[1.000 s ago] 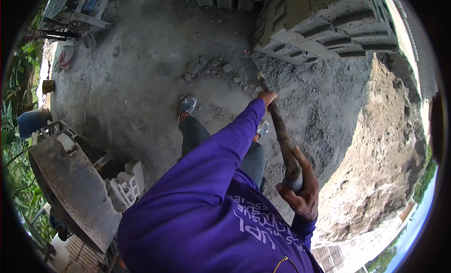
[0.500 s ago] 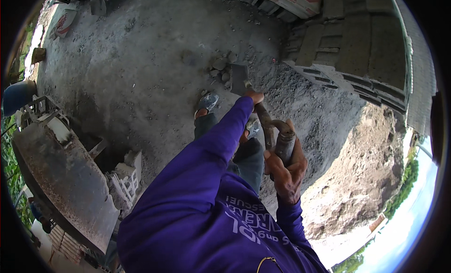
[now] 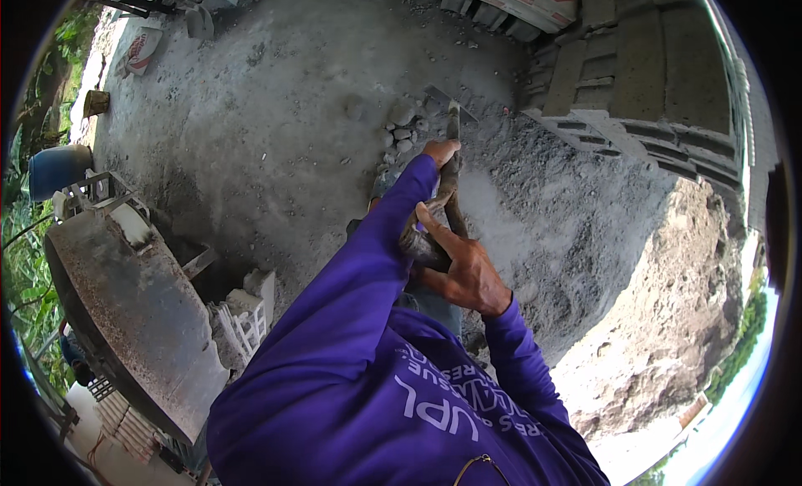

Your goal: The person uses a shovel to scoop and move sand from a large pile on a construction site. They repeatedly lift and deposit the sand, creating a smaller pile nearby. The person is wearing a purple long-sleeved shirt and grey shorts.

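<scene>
My left hand (image 3: pixel 443 151) grips the shovel (image 3: pixel 449 178) low on its shaft; my right (image 3: pixel 473 275) wraps the handle end, nearer my body. Its far end is just beside some stones (image 3: pixel 403 135). Off right are stacked blocks (image 3: pixel 660 76) and a dirt heap (image 3: pixel 660 335) (bright with sun); far left, a blue barrel (image 3: pixel 60 172).

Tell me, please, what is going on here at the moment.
A person in a purple long-sleeved top holds a shovel with both hands. The left hand grips the shaft near the blade, and the right hand holds the handle end. The blade is beside some stones on the grey ground; whether it touches the ground is unclear.
</scene>
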Demonstrator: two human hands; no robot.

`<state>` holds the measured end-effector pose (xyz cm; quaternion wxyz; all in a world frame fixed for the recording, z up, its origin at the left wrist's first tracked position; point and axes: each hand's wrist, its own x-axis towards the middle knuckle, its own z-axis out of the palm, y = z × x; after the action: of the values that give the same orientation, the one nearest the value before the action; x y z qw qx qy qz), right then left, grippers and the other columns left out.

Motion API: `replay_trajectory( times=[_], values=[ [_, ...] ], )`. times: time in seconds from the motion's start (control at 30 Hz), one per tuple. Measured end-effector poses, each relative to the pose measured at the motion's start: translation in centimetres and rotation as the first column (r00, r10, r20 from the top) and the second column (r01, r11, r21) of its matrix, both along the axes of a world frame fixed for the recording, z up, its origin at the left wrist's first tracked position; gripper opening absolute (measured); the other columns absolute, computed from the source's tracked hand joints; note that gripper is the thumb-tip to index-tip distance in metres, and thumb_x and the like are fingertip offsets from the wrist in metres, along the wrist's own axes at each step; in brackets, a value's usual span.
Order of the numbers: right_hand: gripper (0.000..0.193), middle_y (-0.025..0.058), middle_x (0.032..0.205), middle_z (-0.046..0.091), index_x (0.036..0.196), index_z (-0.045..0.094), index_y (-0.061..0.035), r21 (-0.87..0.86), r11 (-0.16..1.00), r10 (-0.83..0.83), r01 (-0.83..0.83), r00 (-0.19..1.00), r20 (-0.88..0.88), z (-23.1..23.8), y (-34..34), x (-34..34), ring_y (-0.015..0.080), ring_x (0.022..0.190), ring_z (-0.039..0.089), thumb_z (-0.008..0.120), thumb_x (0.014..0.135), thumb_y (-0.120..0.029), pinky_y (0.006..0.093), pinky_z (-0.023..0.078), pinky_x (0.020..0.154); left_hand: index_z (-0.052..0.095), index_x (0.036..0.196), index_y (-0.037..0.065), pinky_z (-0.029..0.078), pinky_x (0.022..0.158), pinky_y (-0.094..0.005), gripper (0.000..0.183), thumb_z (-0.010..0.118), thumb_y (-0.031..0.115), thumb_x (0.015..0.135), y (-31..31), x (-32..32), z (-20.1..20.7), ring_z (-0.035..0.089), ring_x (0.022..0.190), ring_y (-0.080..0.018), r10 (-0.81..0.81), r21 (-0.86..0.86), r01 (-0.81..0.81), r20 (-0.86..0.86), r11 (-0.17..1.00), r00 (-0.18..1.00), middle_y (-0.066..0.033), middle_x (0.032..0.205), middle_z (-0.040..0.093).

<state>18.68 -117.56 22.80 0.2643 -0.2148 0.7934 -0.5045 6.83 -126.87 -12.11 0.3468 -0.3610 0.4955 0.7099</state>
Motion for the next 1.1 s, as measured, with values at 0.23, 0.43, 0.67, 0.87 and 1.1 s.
replay_trajectory(
  times=[0.23, 0.43, 0.67, 0.87, 1.1],
  values=[
    [0.087, 0.0245, 0.109, 0.069, 0.153, 0.033, -0.0044, -0.04, 0.998, -0.038, 0.042, 0.995, 0.091, 6.6, 2.8, 1.3, 0.0409, 0.094, 0.07, 0.073, 0.075, -0.009, 0.0427, 0.057, 0.084, 0.059, 0.108, -0.017, 0.052, 0.07, -0.047, 0.05, 0.071, 0.022, 0.08, 0.5, 4.7, 11.8, 0.065, 0.08, -0.0301, 0.139, -0.101, -0.132, 0.061, 0.986, 0.988, -0.0194, 0.097, 0.064],
    [0.092, 0.0176, 0.088, 0.07, 0.151, 0.04, -0.0077, 0.059, 0.952, 0.302, -0.301, 0.953, -0.012, 6.4, 2.3, -0.5, 0.0326, 0.068, 0.068, 0.078, 0.066, -0.011, 0.0403, 0.058, 0.065, 0.063, 0.097, -0.003, 0.05, 0.056, -0.0415, 0.023, 0.068, 0.017, 0.087, -3.1, 4.2, 12.2, 0.063, 0.065, -0.0233, 0.449, 0.111, -0.445, -0.013, 0.889, 0.894, -0.0127, 0.082, 0.065],
    [0.081, 0.018, 0.084, 0.069, 0.146, 0.044, -0.0041, 0.171, 0.837, 0.528, -0.519, 0.85, -0.004, -0.6, -3.4, -6.2, 0.0334, 0.079, 0.069, 0.069, 0.069, -0.011, 0.0428, 0.054, 0.075, 0.062, 0.11, 0.003, 0.058, 0.065, -0.0462, 0.035, 0.065, 0.033, 0.093, -13.1, 0.9, 4.4, 0.066, 0.072, -0.0267, 0.489, 0.112, -0.488, 0.014, 0.866, 0.872, -0.011, 0.092, 0.068],
    [0.084, 0.0144, 0.075, 0.067, 0.146, 0.046, -0.0063, 0.048, 0.941, 0.329, -0.334, 0.94, 0.089, 5.6, -3.4, -5.5, 0.032, 0.072, 0.069, 0.071, 0.066, -0.01, 0.0413, 0.057, 0.068, 0.059, 0.102, 0.002, 0.053, 0.056, -0.0422, 0.023, 0.066, 0.022, 0.092, -9.0, 4.1, 7.5, 0.063, 0.065, -0.0245, 0.506, 0.221, -0.536, 0.182, 0.815, 0.843, -0.0097, 0.08, 0.061],
    [0.092, 0.0096, 0.074, 0.067, 0.151, 0.04, -0.0114, 0.345, 0.938, 0.032, -0.038, 0.999, 0.023, 9.8, -7.0, -10.7, 0.0279, 0.064, 0.068, 0.078, 0.066, -0.011, 0.0401, 0.057, 0.062, 0.06, 0.106, 0.003, 0.051, 0.059, -0.039, 0.022, 0.064, 0.021, 0.094, -3.6, -7.5, 14.6, 0.06, 0.066, -0.0189, 0.172, 0.371, -0.2, 0.108, 0.907, 0.979, -0.0053, 0.081, 0.06]
  ],
)
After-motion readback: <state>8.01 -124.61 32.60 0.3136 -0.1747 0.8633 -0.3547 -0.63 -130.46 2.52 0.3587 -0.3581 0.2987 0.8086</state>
